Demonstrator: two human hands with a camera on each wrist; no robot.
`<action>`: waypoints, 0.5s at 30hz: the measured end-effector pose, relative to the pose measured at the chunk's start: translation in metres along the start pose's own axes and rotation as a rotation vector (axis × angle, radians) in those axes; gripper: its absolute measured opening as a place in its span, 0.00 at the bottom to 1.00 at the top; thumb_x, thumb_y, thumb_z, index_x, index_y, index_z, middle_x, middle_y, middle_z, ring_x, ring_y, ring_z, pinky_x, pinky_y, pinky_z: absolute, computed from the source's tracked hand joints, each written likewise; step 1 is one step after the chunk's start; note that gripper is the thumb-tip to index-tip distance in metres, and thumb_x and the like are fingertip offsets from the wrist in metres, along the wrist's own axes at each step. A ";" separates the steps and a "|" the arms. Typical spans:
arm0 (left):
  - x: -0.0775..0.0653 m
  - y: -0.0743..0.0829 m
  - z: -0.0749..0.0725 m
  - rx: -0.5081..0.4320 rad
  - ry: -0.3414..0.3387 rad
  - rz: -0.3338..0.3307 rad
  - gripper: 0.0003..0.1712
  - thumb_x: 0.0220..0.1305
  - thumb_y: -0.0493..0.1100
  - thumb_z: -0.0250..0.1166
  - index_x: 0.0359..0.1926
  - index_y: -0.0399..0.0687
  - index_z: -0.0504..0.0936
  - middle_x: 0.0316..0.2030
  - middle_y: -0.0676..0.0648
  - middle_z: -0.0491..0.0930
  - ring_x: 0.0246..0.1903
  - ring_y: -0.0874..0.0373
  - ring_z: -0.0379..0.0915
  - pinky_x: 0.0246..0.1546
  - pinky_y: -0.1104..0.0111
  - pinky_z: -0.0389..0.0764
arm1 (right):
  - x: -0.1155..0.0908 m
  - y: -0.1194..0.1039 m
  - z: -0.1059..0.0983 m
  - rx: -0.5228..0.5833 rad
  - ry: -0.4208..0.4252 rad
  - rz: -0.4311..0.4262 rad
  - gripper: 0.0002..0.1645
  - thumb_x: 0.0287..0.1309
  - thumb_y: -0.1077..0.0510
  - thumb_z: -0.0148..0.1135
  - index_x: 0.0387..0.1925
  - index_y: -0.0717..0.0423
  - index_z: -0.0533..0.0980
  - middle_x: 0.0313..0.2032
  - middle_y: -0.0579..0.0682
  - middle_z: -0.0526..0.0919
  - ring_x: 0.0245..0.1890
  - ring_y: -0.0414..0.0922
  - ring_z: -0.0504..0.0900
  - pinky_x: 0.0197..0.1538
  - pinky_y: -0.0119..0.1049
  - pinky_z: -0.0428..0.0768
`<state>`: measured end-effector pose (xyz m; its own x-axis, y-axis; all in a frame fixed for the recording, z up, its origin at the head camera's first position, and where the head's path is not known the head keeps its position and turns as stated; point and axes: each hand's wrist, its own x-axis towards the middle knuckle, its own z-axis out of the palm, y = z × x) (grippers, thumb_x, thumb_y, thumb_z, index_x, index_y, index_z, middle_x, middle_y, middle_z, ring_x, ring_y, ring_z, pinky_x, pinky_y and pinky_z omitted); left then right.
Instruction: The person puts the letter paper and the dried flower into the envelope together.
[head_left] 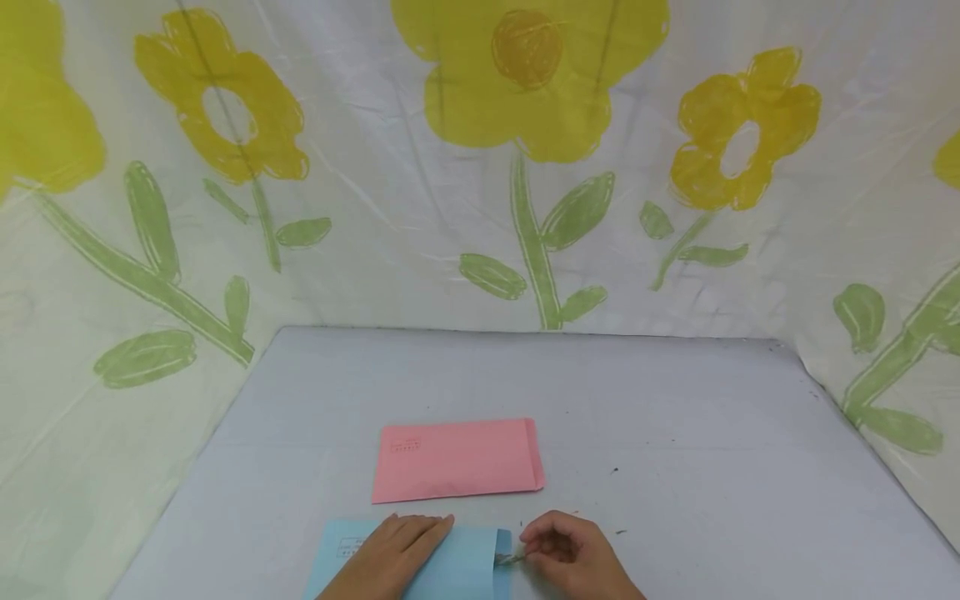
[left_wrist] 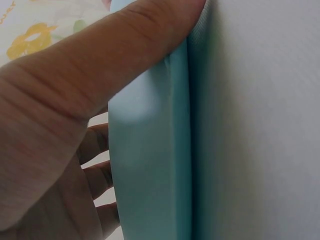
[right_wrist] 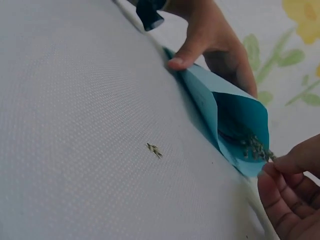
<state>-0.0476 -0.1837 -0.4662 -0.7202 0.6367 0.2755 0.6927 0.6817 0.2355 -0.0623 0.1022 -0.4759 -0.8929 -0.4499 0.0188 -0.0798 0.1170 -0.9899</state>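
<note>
A light blue envelope [head_left: 457,567] lies at the near edge of the view, its mouth to the right. My left hand [head_left: 397,554] grips it across its width, thumb on the near edge and fingers over the far one. In the right wrist view the envelope's mouth [right_wrist: 240,112] gapes. A thin dried sprig [right_wrist: 257,150] with small grey-green clusters lies partly inside that mouth. Its outer end is pinched between thumb and fingertips of my right hand [head_left: 566,550]. How far the sprig reaches inside is hidden by the paper.
A pink envelope [head_left: 457,462] lies flat just beyond the blue one, its flap on the right. Small dry plant bits, one a bud-like crumb [right_wrist: 154,150], are scattered on the white table [head_left: 712,500]. A flower-patterned curtain [head_left: 360,250] encloses the table's back and sides.
</note>
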 end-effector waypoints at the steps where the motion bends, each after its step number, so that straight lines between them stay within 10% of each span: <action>1: 0.000 0.000 0.000 -0.001 -0.005 -0.005 0.52 0.46 0.76 0.53 0.63 0.46 0.64 0.52 0.56 0.69 0.48 0.63 0.64 0.46 0.63 0.71 | 0.001 0.000 0.001 0.002 -0.005 -0.007 0.10 0.50 0.63 0.63 0.37 0.59 0.76 0.35 0.55 0.79 0.32 0.43 0.78 0.35 0.35 0.78; 15: -0.001 0.000 -0.001 0.014 0.013 0.004 0.51 0.47 0.75 0.53 0.63 0.46 0.63 0.52 0.56 0.69 0.49 0.63 0.64 0.49 0.60 0.68 | 0.011 0.001 0.016 0.148 -0.040 -0.022 0.15 0.50 0.65 0.63 0.41 0.65 0.73 0.36 0.60 0.78 0.35 0.48 0.80 0.38 0.40 0.79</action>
<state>-0.0469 -0.1840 -0.4657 -0.7169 0.6349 0.2881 0.6949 0.6843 0.2210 -0.0652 0.0833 -0.4787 -0.8732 -0.4860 0.0380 -0.0301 -0.0241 -0.9993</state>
